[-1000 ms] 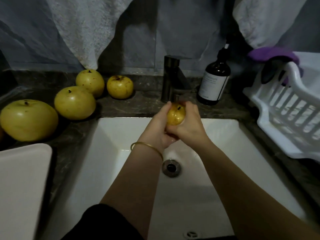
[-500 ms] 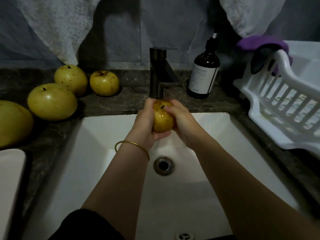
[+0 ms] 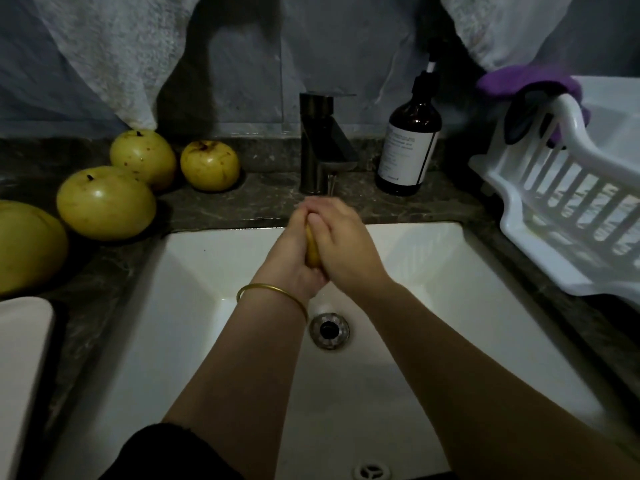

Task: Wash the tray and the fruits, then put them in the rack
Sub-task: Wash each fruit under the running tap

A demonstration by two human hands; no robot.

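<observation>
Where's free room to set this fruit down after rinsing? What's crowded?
Free: the rack's visible floor, purple cloth only at its far corner; the counter strip between faucet and smallest fruit. Crowded: left counter, larger fruits and tray.

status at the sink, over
Left hand and right hand both grip one fruit under the faucet. Rack to the right, nothing seen in between.

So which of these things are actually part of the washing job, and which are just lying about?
Part of the job: held fruit, gripped by left hand and right hand under the tap; four fruits on the counter; white tray; white rack; sink.
Just lying about: brown pump bottle; purple cloth; hanging towels.
</observation>
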